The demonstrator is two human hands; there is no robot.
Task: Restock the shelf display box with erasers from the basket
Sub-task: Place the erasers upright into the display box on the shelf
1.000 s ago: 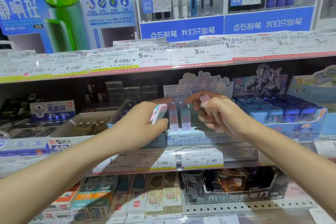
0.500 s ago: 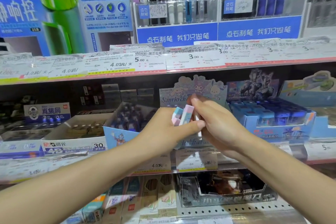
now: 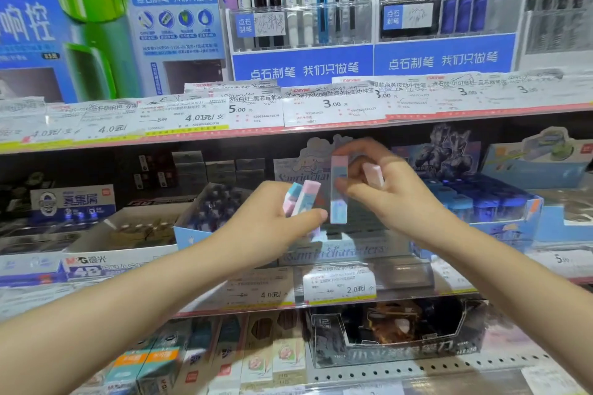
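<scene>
Head view: left hand (image 3: 266, 221) grips two pastel erasers (image 3: 300, 199), right hand (image 3: 388, 199) pinches an upright eraser (image 3: 339, 192) above the display box (image 3: 346, 250).

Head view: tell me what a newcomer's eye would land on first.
Dead centre, the right hand pinches a tall pink-and-blue eraser upright over the Sanrio display box on the middle shelf, with a second pink eraser tucked between its fingers. Beside it, the left hand grips a small bunch of pastel erasers. Above, bright blue pen display banners span the top shelf.
</scene>
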